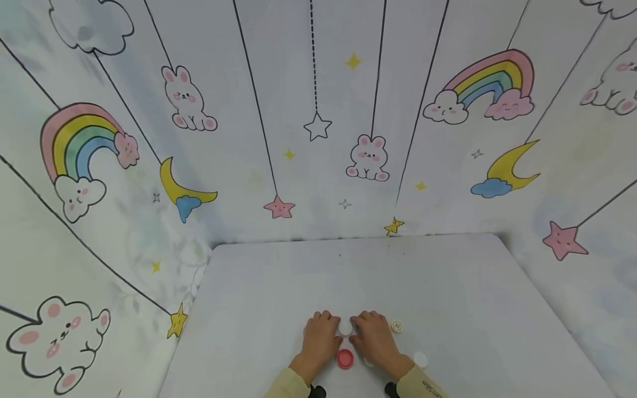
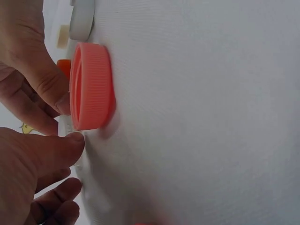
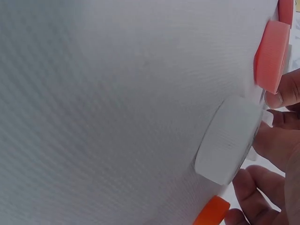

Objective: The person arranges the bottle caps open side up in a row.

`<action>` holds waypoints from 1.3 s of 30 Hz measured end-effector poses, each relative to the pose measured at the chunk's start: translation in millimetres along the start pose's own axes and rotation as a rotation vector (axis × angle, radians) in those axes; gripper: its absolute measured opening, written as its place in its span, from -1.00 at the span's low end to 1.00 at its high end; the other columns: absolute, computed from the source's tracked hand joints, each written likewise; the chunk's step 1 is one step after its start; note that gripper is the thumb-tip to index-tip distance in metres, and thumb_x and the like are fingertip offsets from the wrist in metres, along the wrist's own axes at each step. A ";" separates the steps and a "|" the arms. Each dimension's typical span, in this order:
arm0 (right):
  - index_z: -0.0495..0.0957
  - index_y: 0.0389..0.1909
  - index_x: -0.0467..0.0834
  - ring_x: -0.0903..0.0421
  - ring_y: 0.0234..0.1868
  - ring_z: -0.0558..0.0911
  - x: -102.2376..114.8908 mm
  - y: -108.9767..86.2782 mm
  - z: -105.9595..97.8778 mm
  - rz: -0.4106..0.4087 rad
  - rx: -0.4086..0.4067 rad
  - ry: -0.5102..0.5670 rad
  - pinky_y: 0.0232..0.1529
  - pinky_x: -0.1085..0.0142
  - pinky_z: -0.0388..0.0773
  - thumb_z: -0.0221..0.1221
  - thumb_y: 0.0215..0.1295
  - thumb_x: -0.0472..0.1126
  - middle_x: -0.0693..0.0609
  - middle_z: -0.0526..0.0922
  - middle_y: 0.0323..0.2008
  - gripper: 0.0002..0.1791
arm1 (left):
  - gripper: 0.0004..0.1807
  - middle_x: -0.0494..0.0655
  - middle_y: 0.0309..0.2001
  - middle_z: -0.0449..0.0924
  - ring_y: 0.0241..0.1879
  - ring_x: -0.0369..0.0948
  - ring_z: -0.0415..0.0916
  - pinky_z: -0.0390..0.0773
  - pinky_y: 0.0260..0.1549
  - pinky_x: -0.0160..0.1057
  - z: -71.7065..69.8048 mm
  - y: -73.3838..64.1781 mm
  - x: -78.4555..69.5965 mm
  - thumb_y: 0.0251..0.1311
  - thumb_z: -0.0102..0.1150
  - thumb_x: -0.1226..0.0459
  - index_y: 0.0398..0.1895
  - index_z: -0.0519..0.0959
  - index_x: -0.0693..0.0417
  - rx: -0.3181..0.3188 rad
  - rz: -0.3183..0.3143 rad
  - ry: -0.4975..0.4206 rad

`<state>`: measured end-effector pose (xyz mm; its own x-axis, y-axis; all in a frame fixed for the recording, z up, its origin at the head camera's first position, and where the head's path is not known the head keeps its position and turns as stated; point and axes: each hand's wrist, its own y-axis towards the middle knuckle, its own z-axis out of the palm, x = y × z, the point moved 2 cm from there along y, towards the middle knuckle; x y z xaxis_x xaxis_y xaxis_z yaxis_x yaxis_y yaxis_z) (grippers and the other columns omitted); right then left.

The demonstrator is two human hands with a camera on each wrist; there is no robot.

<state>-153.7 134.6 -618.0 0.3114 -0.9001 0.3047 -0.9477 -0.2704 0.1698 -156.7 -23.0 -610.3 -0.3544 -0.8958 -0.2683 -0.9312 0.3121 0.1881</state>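
A round white cap (image 1: 345, 326) lies on the table between my two hands. My left hand (image 1: 320, 338) holds its left side, with thumb and fingers curled in toward its edge. My right hand (image 1: 374, 338) grips it from the right in the same way. In both wrist views this cap is mostly hidden behind other caps and fingers. Just nearer to me than the hands lies a ribbed red cap (image 1: 345, 359), which stands large in the left wrist view (image 2: 96, 86). Another white cap (image 3: 228, 140) sits close beside my right thumb.
Right of my right hand are a yellowish patterned cap (image 1: 396, 326) and a white disc-like cap (image 1: 420, 360). An orange cap (image 3: 212, 212) shows low in the right wrist view. The white table (image 1: 259, 287) meets walls with cartoon drawings at the back and sides.
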 end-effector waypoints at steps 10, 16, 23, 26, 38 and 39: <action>0.66 -0.14 -0.07 0.10 -0.23 0.51 -0.6 3.5 4.5 -0.017 -0.006 -0.012 0.00 0.00 0.44 0.48 -0.06 -0.06 0.12 0.56 -0.32 -0.58 | -0.63 -0.13 -0.30 0.53 -0.30 -0.17 0.39 0.36 -0.35 -0.21 4.8 -0.2 2.5 -0.13 0.50 0.17 -0.18 0.71 0.03 -0.022 -0.008 -0.021; 0.66 -0.12 -0.06 0.11 -0.25 0.51 -0.4 3.5 7.1 -0.003 0.011 0.023 -0.02 0.00 0.45 0.47 -0.05 -0.07 0.13 0.54 -0.32 -0.59 | -0.64 -0.14 -0.31 0.52 -0.29 -0.16 0.41 0.35 -0.36 -0.21 9.7 -0.6 4.4 -0.11 0.49 0.15 -0.18 0.71 0.01 -0.013 -0.031 -0.028; 0.66 -0.14 -0.05 0.11 -0.27 0.49 -0.9 4.8 4.4 -0.002 0.017 0.034 -0.06 0.00 0.45 0.48 -0.06 -0.07 0.13 0.53 -0.35 -0.59 | -0.63 -0.16 -0.31 0.50 -0.28 -0.17 0.41 0.36 -0.36 -0.21 9.3 -0.1 3.1 -0.09 0.49 0.12 -0.17 0.69 -0.01 0.001 -0.023 -0.025; 0.66 -0.15 -0.04 0.12 -0.27 0.49 -1.3 5.1 3.9 -0.006 0.020 0.035 -0.06 0.00 0.45 0.48 -0.06 -0.07 0.14 0.52 -0.36 -0.60 | -0.62 -0.16 -0.30 0.49 -0.28 -0.18 0.41 0.37 -0.36 -0.21 8.4 -0.3 1.8 -0.08 0.49 0.11 -0.16 0.68 -0.01 0.010 -0.023 -0.018; 0.66 -0.13 -0.02 0.12 -0.24 0.51 -1.5 6.8 3.0 0.000 0.026 0.062 0.04 -0.03 0.42 0.46 -0.02 -0.05 0.17 0.54 -0.35 -0.61 | -0.62 -0.15 -0.27 0.51 -0.27 -0.18 0.37 0.34 -0.34 -0.21 12.4 -0.8 2.5 -0.04 0.47 0.12 -0.13 0.66 0.00 0.017 -0.039 -0.017; 0.65 -0.12 -0.02 0.11 -0.22 0.52 -1.4 7.1 2.5 0.002 0.029 0.063 0.06 -0.04 0.41 0.45 -0.01 -0.05 0.16 0.54 -0.34 -0.61 | -0.62 -0.15 -0.27 0.52 -0.27 -0.18 0.37 0.34 -0.33 -0.21 12.1 -0.7 2.3 -0.04 0.47 0.12 -0.12 0.65 0.00 0.016 -0.041 -0.022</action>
<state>-161.0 133.1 -619.6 0.3127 -0.8774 0.3638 -0.9495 -0.2793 0.1426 -157.8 -21.5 -622.5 -0.3180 -0.9007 -0.2959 -0.9460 0.2808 0.1616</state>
